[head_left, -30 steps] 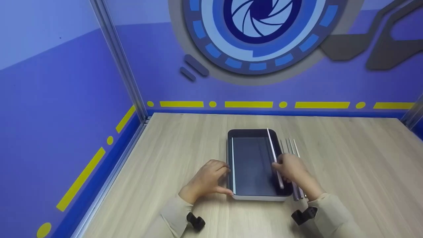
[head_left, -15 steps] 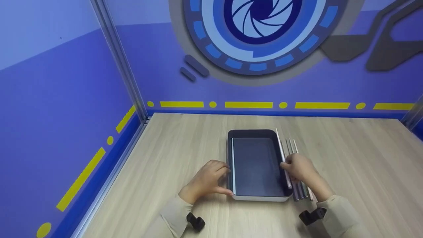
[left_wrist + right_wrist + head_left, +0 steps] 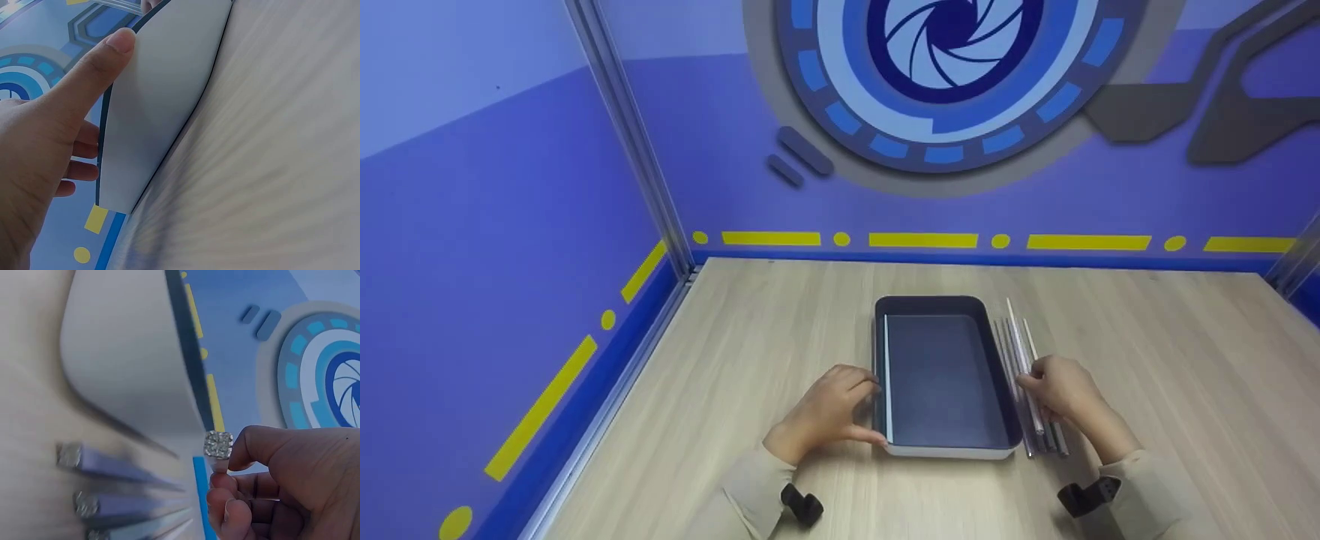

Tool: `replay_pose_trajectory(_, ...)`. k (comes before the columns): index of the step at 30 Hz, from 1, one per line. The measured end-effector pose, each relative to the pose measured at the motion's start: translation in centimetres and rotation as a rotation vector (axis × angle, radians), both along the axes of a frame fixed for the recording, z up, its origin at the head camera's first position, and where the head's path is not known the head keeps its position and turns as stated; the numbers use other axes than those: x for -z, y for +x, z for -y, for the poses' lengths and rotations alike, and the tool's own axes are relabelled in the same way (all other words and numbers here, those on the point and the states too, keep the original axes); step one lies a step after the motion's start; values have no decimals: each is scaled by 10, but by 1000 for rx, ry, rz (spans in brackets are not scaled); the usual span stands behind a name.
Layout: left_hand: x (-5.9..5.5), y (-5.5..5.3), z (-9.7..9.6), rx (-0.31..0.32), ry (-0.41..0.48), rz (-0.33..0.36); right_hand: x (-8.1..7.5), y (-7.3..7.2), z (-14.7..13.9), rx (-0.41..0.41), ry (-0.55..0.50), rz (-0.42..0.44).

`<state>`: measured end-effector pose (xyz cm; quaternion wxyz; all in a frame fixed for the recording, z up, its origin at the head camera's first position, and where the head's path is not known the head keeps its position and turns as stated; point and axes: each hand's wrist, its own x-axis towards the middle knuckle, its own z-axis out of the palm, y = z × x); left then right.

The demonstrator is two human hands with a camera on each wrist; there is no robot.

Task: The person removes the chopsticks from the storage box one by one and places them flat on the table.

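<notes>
A shallow dark-lined tray [image 3: 945,375] with pale outer walls lies on the table. Along its inner left side runs one light chopstick [image 3: 888,382]. My left hand [image 3: 831,405] rests at the tray's front-left corner, the straight thumb against the front wall and the fingers touching the left side. Just right of the tray, my right hand [image 3: 1065,386] pinches a single metal chopstick [image 3: 1021,341] between thumb and fingers. Its square, sparkling end [image 3: 218,444] faces the right wrist camera. Below it several more metal chopsticks [image 3: 118,461] lie side by side on the table.
The wooden table [image 3: 765,337] extends on both sides of the tray. A blue wall [image 3: 697,150] with a printed round emblem stands behind, and another blue wall [image 3: 510,247] closes the left side. A black wrist camera mount [image 3: 802,506] sits at the left sleeve.
My right hand has moved rightward with the chopstick, from over the tray's right part, across its rim, to above the chopsticks beside it. The left hand has kept its place.
</notes>
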<state>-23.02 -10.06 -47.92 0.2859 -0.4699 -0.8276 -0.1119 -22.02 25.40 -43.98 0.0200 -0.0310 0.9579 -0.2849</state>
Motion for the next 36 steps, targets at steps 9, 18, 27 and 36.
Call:
replay_pose_trajectory(9,2,-1,0,8,-1,-18,11,3,-18,12,33,12)
replay_pose_trajectory(18,0,-1,0,6,-1,-11,17,5,-36,17,73,49)
replay_pose_trajectory(27,0,0,0,-2,-5,-1,22,6,-46,23,132,93)
replay_pose_trajectory(36,-1,0,0,-10,-12,14,24,6,-47,14,142,129)
